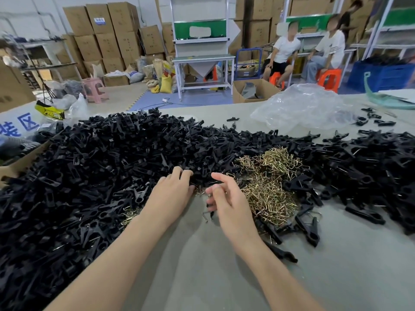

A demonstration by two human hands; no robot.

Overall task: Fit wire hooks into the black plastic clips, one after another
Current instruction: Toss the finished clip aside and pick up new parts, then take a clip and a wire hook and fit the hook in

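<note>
Left grip (173, 191) is curled into the black clips (101, 176) pile, can't tell what it's got. Right grip (226, 198) is loose and half open, contents too blurry, just beside the wire hooks (269, 182) on the bench (224, 277).

Left hand (173, 191) fingertips hidden among black clips (89, 176).

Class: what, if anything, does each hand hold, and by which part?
Left hand curls into the black clips; right hand is blurred. Neither hold can be told.
</note>
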